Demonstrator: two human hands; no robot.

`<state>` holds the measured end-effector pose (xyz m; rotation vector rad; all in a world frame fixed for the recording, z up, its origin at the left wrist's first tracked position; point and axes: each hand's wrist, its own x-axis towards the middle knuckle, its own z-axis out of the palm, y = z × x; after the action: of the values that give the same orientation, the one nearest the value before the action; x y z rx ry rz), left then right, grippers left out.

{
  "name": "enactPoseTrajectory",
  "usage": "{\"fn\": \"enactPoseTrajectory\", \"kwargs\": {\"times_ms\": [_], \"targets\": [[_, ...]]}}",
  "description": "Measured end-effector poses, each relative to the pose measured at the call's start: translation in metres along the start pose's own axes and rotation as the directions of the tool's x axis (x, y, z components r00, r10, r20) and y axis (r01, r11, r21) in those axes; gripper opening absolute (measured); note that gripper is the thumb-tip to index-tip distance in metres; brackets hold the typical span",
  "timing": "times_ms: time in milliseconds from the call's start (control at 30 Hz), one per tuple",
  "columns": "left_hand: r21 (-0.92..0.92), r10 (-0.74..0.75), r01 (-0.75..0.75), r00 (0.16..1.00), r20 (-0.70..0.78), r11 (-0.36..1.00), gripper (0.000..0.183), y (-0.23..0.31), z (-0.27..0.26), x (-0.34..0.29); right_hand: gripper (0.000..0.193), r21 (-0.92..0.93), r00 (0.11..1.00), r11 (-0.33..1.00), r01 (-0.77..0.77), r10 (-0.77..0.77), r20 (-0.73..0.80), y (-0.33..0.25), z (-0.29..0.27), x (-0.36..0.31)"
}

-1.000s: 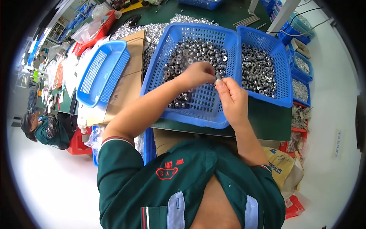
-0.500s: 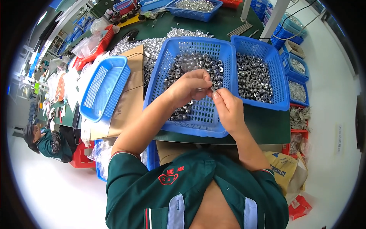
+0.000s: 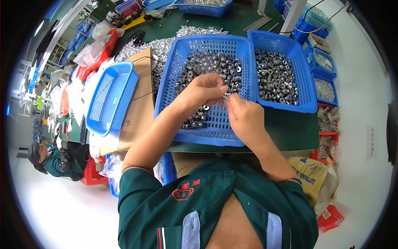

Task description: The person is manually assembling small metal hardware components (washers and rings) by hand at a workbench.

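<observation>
Over the large blue basket (image 3: 166,95), my two hands meet fingertip to fingertip. My left hand (image 3: 203,92) is closed in a pinch, its thumb and forefinger at one end of a small, thin silvery metal piece (image 3: 226,97). On the other end, my right hand (image 3: 247,118) pinches with thumb and fingers; its other fingers curl under. The exact kind of the piece is too small to tell. Below the hands, the basket holds many short round metal parts with centre holes (image 3: 215,62), heaped toward its far and left sides.
A second blue basket (image 3: 309,83) of similar metal parts stands at right. An empty blue basket (image 3: 132,85) lies on cardboard (image 3: 143,99) at left. Loose small silvery parts (image 3: 199,30) and thin rods (image 3: 258,23) lie farther back. A co-worker (image 3: 56,159) sits far left.
My hands stay together over the basket with slight finger shifts; the right hand has turned, its fingers nearer the left fingertips. The view has shifted a little.
</observation>
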<state>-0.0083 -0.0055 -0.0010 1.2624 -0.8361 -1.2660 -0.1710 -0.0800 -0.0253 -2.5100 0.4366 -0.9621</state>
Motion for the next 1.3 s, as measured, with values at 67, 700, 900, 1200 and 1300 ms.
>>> {"fn": "enactPoseTrajectory", "kwargs": {"times_ms": [67,700,900,1200,1300], "targets": [[-0.017,0.043,-0.043,0.999,0.003,0.999,0.015,-0.001,0.003,0.003,0.017,0.035,0.998,0.998,-0.056,0.056,0.004,0.001,0.000,0.002],[-0.147,0.143,-0.141,0.990,0.000,0.979,0.005,0.011,-0.003,0.009,0.031,0.628,0.827,0.542,-0.559,0.311,0.468,0.015,-0.025,0.017],[0.037,-0.135,0.136,0.991,-0.011,0.990,0.014,-0.007,-0.013,0.026,0.024,0.751,0.862,0.463,-0.470,0.423,0.279,0.012,-0.019,0.004],[0.985,0.062,0.059,0.996,-0.070,0.159,0.024,-0.055,-0.010,0.039,0.020,0.706,0.896,0.574,-0.414,0.395,0.204,0.010,-0.014,-0.001],[0.998,0.016,0.037,0.999,-0.038,0.050,0.022,-0.053,-0.008,0.039,0.019,0.690,0.907,0.611,-0.389,0.385,0.170,0.012,-0.012,-0.002]]}}
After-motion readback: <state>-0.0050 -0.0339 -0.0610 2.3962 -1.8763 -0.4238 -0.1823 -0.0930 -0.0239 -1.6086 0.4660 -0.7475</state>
